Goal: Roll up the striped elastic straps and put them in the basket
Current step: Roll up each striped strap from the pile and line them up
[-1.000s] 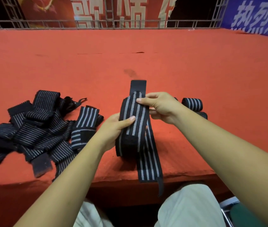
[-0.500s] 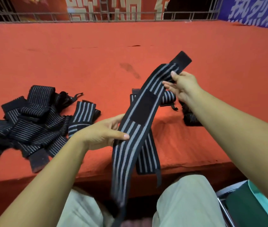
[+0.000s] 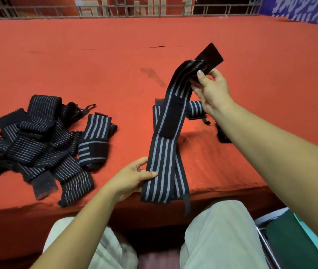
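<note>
A person holds one striped elastic strap (image 3: pixel 164 152) stretched above the near edge of a red-covered table (image 3: pixel 96 65). The left hand (image 3: pixel 133 179) pinches its lower end, thumb on top. The right hand (image 3: pixel 210 88) pinches the upper end, just below the black fastening tab (image 3: pixel 210 57).

A second strap (image 3: pixel 180 183) lies flat beneath it, a rolled strap (image 3: pixel 196 111) sits behind, and a pile of loose straps (image 3: pixel 37 148) waits toward the left edge. No basket is in view.

A tight roll likely depends on keeping the band taut and untwisted and starting from one end with the edges aligned.

Half a second earlier the strap's lower end dangled below the table edge; it is now drawn up to the left hand.
</note>
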Motion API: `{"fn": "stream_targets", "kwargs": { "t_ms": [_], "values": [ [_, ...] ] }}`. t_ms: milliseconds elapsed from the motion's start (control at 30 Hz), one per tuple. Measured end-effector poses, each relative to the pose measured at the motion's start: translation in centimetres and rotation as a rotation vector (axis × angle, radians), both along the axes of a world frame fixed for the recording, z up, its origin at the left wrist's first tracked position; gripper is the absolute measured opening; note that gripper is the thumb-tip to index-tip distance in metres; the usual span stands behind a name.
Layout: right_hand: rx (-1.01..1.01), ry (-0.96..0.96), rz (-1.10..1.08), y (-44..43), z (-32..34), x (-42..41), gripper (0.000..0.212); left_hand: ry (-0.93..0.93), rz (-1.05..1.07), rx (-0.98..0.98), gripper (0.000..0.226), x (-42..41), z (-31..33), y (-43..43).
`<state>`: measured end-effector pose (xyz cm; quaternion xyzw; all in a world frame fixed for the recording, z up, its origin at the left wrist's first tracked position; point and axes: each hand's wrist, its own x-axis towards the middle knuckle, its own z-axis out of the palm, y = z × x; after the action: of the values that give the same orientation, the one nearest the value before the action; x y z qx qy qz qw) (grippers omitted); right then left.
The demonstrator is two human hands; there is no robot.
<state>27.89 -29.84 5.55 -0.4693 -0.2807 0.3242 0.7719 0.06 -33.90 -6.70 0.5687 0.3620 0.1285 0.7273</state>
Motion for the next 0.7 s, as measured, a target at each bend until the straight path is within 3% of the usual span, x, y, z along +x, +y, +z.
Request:
{"fn": "stream_targets", "kwargs": {
  "t_ms": [200,267,367,433,567,633,700],
  "values": [
    [-0.069,-0.108,0.055,-0.5,-0.2,-0.9,0.004,0.016,0.108,0.020,0.028,0.0,-0.7,0.2],
    [-0.175,-0.317,0.005,-0.9,0.0,-1.4,0.009,0.082,0.293,0.191,0.021,0.1,-1.4,0.8],
    [-0.318,-0.615,-0.035,-1.5,0.3,-2.3,0.028,0.283,0.564,0.704,0.038,0.1,-1.4,1.9],
    [-0.417,-0.662,0.005,-1.9,0.7,-3.6,0.036,0.297,0.554,0.996,0.059,0.6,0.2,2.0],
    [-0.479,-0.570,0.175,-2.7,1.4,-6.7,0.025,0.135,0.375,1.043,0.088,3.7,3.8,2.7],
    [-0.479,-0.582,0.257,-3.4,1.8,-8.0,0.027,0.100,0.335,1.045,0.090,4.9,4.7,3.4],
    [-0.465,-0.579,0.365,-4.2,2.4,-8.9,0.027,0.019,0.356,1.053,0.073,5.5,5.5,4.0]
  ]
}}
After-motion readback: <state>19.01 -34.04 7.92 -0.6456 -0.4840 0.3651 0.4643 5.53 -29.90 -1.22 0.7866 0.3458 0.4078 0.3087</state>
